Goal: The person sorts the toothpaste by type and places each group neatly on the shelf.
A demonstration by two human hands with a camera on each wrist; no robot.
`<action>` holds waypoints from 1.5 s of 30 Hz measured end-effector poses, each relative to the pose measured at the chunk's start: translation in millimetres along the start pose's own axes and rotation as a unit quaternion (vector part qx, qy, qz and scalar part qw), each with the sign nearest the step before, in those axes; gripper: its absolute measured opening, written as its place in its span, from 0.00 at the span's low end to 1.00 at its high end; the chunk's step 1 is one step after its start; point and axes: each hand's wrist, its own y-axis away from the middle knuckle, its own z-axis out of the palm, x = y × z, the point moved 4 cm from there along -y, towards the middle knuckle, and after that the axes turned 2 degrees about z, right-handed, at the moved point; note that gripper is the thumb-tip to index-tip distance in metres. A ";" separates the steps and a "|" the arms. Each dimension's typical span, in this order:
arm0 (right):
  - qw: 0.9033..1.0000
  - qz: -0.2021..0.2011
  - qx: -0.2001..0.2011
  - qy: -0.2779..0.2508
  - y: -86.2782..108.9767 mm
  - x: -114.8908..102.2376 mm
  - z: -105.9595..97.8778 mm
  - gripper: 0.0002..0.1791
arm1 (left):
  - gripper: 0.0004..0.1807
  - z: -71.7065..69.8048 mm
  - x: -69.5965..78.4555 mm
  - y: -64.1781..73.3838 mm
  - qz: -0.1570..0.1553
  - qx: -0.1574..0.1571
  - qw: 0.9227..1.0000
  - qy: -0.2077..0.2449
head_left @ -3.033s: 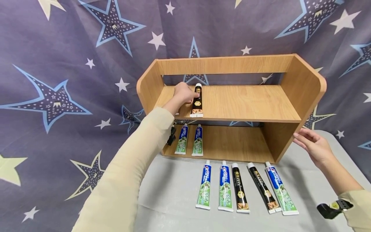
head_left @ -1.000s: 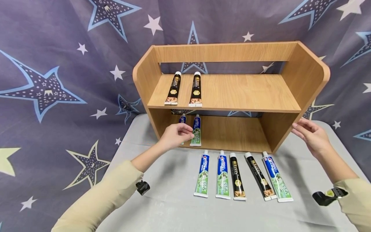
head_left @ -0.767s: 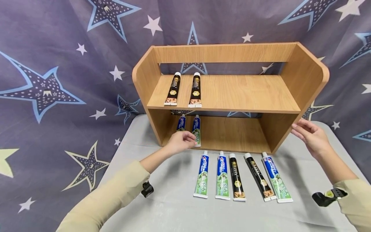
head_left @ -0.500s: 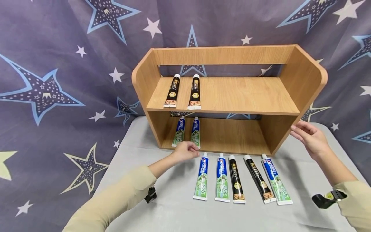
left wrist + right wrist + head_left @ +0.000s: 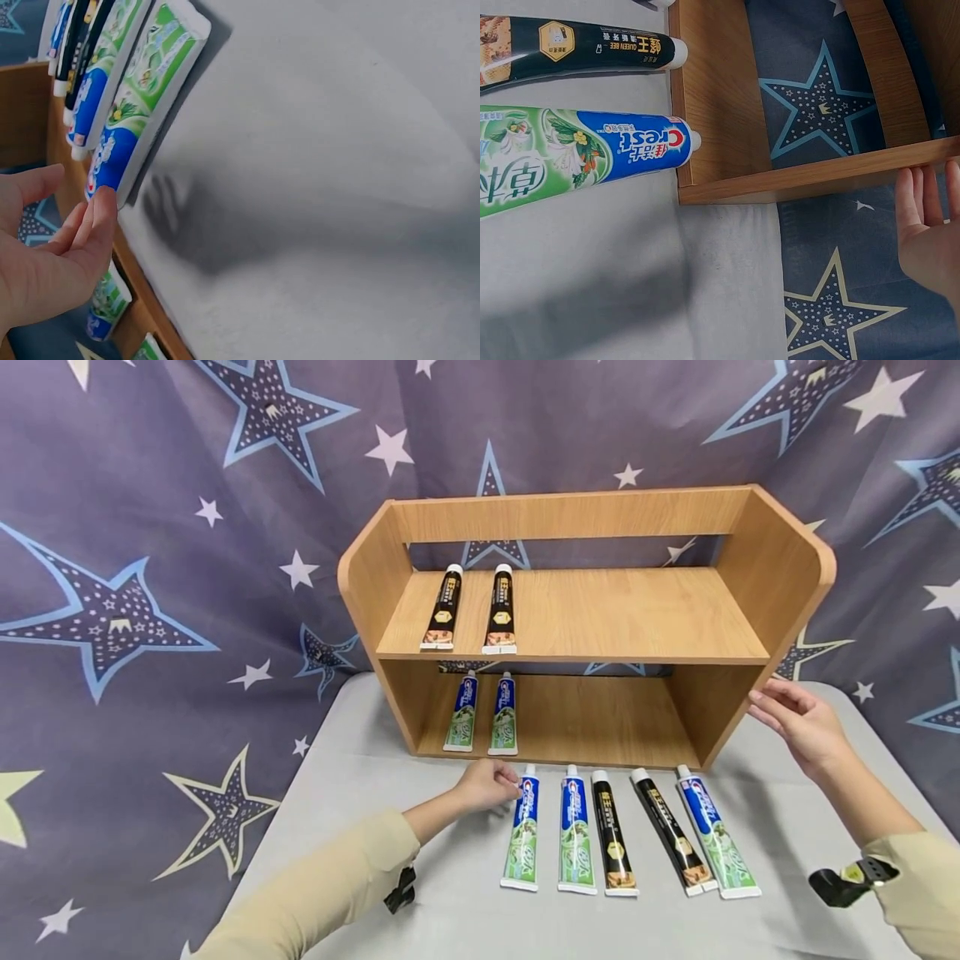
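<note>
My left hand [image 5: 485, 783] is at the cap end of the leftmost blue-and-green toothpaste tube [image 5: 522, 842] on the table. In the left wrist view its thumb stands apart from the fingers, and a fingertip overlaps the blue end of that tube [image 5: 124, 142]. Nothing is held in it. My right hand [image 5: 806, 727] touches the right side panel [image 5: 783, 585] of the wooden shelf with straight fingers, as the right wrist view shows along the panel edge [image 5: 840, 171]. Two black toothpaste tubes [image 5: 500, 614] lie on the upper board, and two blue-and-green tubes [image 5: 505, 718] on the lower one.
Right of the left hand's tube lie another blue-and-green tube [image 5: 576, 835], two black tubes [image 5: 612, 835] and a slanted blue-and-green tube [image 5: 716, 835], in a row before the shelf. A star-patterned curtain [image 5: 187, 710] hangs behind the grey-covered table [image 5: 450, 902].
My left hand has let go of the black tube on the upper board, then come down past the lower board to the leftmost tube on the table. The right hand has stayed at the side panel.
</note>
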 end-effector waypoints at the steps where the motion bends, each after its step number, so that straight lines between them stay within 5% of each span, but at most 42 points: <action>1: 1.000 0.001 0.000 0.003 0.3 0.3 -0.1 0.19 | 0.10 2.1 -1.6 0.4 -0.003 0.000 1.000 0.002; 13: 1.000 0.003 0.005 0.015 0.7 0.5 -0.7 0.18 | 0.14 17.8 -15.6 -2.7 -0.078 0.003 0.996 0.050; 26: 1.000 0.000 0.005 0.009 1.3 0.9 -1.8 0.18 | 0.13 33.3 -17.4 -1.3 -0.141 0.003 0.989 0.051; 36: 1.000 -0.001 0.005 0.010 2.2 0.8 -1.8 0.18 | 0.13 42.5 -8.4 3.2 -0.175 0.004 0.984 0.036; 45: 1.000 0.005 0.003 0.018 2.1 1.4 -3.7 0.19 | 0.14 36.8 -2.5 4.0 -0.174 0.012 0.985 0.011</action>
